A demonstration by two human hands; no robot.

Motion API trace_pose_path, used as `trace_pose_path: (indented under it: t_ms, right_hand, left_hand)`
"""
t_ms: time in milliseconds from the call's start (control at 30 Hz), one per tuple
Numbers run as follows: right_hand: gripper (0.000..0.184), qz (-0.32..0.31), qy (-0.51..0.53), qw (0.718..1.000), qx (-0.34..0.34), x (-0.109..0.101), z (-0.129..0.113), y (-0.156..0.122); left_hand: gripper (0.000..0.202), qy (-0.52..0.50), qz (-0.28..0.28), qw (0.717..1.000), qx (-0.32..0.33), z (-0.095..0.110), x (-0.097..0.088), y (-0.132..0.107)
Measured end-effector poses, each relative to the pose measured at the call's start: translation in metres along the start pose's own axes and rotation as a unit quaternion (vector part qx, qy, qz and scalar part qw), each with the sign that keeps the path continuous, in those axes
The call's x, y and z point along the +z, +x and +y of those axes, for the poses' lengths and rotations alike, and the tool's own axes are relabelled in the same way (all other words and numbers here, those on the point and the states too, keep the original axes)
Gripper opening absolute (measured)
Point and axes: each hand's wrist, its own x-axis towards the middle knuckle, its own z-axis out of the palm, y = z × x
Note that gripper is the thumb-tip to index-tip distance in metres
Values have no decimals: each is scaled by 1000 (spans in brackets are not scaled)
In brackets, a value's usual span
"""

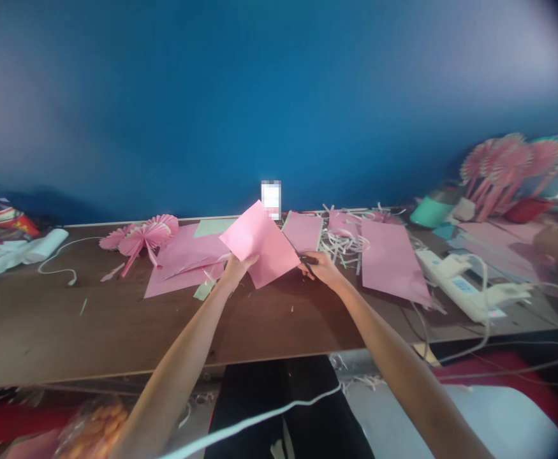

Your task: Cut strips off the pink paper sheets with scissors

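Note:
My left hand (238, 269) grips a folded sheet of pink paper (266, 252) by its lower left side, raised above the brown table. In my right hand (325, 268) is a pair of dark scissors (304, 260), whose blades lie along the paper's right edge. How far the blades are apart is hard to make out. Behind and to the left of the paper lie more pink sheets (187, 255), with a pink pleated paper fan (145, 237) beside them. White paper strips (344, 245) are heaped beyond my right hand, near another pink sheet (391, 258).
A white power strip (455, 284) with cables lies at the right of the table (130, 331). Several pleated fans (508, 159) stand behind a teal container (434, 207). A white cable (61, 245) runs across the left side. A blue wall (279, 95) rises behind.

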Motion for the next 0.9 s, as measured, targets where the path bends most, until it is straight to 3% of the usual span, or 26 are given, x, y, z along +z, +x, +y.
trace_pose_path:
  t_ms: [200,367,600,900]
  right_hand:
    - [40,14,-3,1000,-6,1,-4,0]
    - [42,37,-65,996,-37,-5,0,1]
    - [35,21,-145,987,-68,-10,2,0]
    - [35,24,-173,982,-76,-8,3,0]
  left_hand:
    - [59,6,10,1000,-20,-2,0,-1]
    - [55,6,23,999,-24,-6,-1,1]
    - [57,-4,23,999,-23,-8,-2,2]
    - [58,-4,24,999,-41,-8,-3,3]
